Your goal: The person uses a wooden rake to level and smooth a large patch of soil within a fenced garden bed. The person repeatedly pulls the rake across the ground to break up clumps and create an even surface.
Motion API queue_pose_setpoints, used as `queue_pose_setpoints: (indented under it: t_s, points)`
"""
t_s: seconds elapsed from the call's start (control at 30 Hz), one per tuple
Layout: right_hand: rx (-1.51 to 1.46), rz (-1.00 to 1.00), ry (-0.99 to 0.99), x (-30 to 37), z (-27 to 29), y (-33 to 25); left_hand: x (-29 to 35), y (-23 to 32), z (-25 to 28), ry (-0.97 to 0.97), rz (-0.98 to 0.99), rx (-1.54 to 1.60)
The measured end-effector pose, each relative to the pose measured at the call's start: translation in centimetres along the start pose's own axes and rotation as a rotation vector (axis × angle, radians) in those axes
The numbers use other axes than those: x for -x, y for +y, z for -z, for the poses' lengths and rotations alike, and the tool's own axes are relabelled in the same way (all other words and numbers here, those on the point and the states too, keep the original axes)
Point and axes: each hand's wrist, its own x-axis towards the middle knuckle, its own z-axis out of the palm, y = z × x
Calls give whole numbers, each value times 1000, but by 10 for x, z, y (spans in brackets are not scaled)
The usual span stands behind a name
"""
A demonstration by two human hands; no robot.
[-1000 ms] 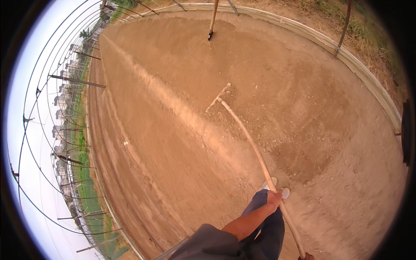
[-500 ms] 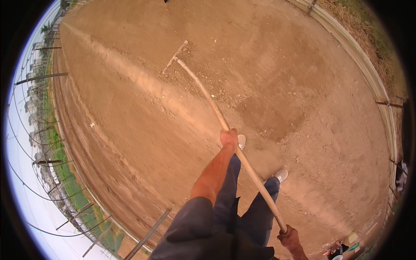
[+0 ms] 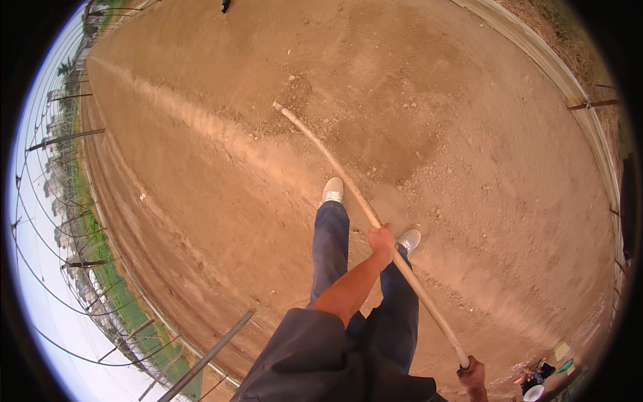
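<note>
A long wooden-handled rake (image 3: 423, 295) slants from the far left down to the near right. My left hand (image 3: 381, 240) is wrapped round the middle of its handle. Around the butt end, at the lower right, my right hand (image 3: 472, 373) is closed. The rake's far end (image 3: 278, 107) touches or hovers just over loose brown soil; its crossbar head is hardly visible now. My white left shoe (image 3: 333, 190) stands left of the handle, and the right shoe (image 3: 409, 240) is just right of it, close to my left hand.
Bare soil (image 3: 201, 201) has a pale dusty ridge and a darker patch with clods (image 3: 395, 147). A metal pole (image 3: 214, 352) sticks in at lower left, near curved frame bars. A pale border strip (image 3: 569, 84) runs along the right. Small items, including a white bowl (image 3: 534, 392), lie at lower right.
My left foot has stepped forward and left. Both hands have shifted right and nearer with the rake, and its far end has come slightly closer.
</note>
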Motion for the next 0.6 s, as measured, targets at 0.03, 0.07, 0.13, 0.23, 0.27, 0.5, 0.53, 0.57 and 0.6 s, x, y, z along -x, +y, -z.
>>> queue_pose_setpoints:
  t_s: [0.03, 0.07, 0.13, 0.23, 0.27, 0.5, 0.53, 0.57, 0.6]
  points:
    - [19, 18, 12, 5, -2, 21, 13, -10, -4, -44, 39, 36]
    - [51, -21, 51, 15, -1, 40, 29, -24, -10, -94, 84, 70]
    - [116, -78, 115, 34, 3, 69, 50, -55, -15, -157, 277, 176]
    - [337, -57, 57, 59, 30, 120, 108, -87, -40, -138, 344, 135]
    - [282, -54, -7, 62, 43, 138, 116, -102, -41, -143, 407, 110]
    - [204, -320, -13, 177, 46, 252, 238, -129, -39, -327, 621, 24]
    - [192, -356, -33, 185, 32, 255, 228, -135, -29, -302, 613, -1]
    - [176, -371, -47, 187, 15, 255, 205, -139, -21, -279, 593, -22]
    - [153, -370, -53, 184, -3, 254, 187, -143, -17, -257, 573, -43]
